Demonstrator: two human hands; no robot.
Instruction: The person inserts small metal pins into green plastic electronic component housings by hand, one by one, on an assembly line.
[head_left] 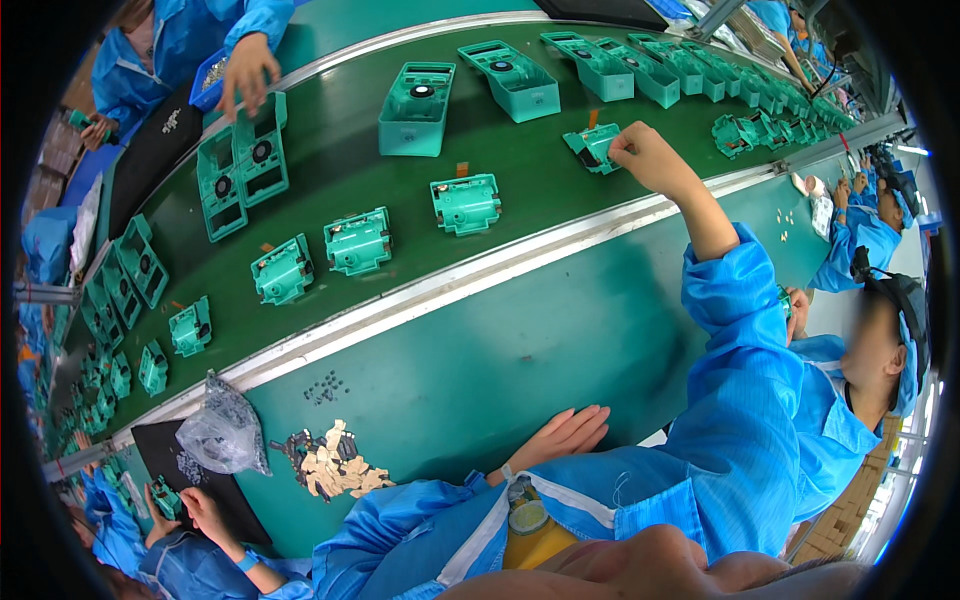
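Note:
My right hand reaches across to the conveyor belt, its fingers pinched at the right edge of a small green plastic housing with an orange tab. Whether that housing is lifted or rests on the belt I cannot tell. My left hand lies flat near the bench's close edge, fingers stretched out, holding nothing. To its left is a pile of beige and black small pieces, with tiny black parts scattered behind it. Similar green housings stand along the belt's near side.
Deeper green cases line the far side of the belt. A pale metal rail separates belt and bench. A clear plastic bag sits on a black mat at left. Blue-sleeved co-workers are at both sides; one's hand hovers over cases across the belt.

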